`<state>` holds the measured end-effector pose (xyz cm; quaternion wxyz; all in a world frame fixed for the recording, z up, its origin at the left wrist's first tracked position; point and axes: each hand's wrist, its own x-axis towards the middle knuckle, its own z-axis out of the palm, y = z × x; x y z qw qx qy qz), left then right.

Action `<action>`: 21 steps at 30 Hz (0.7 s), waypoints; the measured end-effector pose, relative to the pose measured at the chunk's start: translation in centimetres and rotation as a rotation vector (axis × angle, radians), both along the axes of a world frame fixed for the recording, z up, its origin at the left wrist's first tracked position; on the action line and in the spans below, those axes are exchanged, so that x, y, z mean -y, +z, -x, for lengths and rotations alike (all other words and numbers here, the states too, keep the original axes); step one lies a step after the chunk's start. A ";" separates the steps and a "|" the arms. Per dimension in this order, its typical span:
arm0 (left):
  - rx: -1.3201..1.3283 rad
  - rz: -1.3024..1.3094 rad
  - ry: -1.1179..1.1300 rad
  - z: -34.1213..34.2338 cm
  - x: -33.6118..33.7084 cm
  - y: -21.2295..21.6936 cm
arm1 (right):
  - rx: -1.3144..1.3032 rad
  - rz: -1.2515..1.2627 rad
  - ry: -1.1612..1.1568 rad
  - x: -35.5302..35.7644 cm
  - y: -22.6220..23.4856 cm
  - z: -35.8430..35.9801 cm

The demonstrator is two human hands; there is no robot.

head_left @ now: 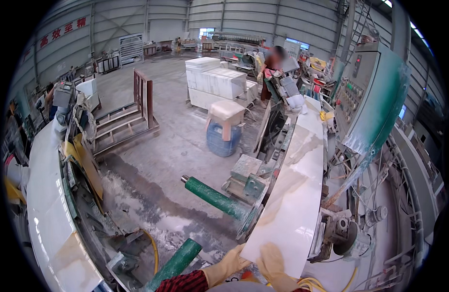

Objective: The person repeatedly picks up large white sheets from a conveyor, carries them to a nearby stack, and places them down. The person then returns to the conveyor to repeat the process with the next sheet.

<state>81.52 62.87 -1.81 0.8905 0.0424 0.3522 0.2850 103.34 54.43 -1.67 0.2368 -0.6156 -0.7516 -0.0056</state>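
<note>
A long white stone slab [287, 214] with tan veining runs away from me on a machine bed. My left hand [233, 262], in a pale yellow work glove, is closed on the slab's near left corner; the fingers under the edge are hidden. On the slab's top face near the same end lies my right hand [271, 260], gloved alike, flat with fingers stretched out. A red and black checked sleeve covers my left forearm.
Green rollers [215, 197] jut out left of the slab. To the right stand a green-sided control cabinet [363, 92] and a motor [348, 236]. Ahead are a blue barrel [223, 138], stacked white slabs [217, 82] and another person [272, 61]. Another slab [47, 209] curves along the left.
</note>
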 end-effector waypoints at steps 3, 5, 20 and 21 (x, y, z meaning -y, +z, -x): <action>0.017 -0.025 0.020 0.0 0.2 -1.1 | -0.036 -0.051 0.107 -4.1 1.6 4.4; 0.031 -0.021 0.005 -0.3 -0.4 -2.5 | -0.067 0.030 0.181 -5.6 2.7 4.9; -0.145 -0.054 0.262 -2.4 0.6 1.6 | -0.007 0.073 0.115 3.0 1.5 -6.7; -0.159 -0.053 0.278 -2.5 0.8 1.9 | -0.006 0.048 0.099 4.1 1.4 -8.1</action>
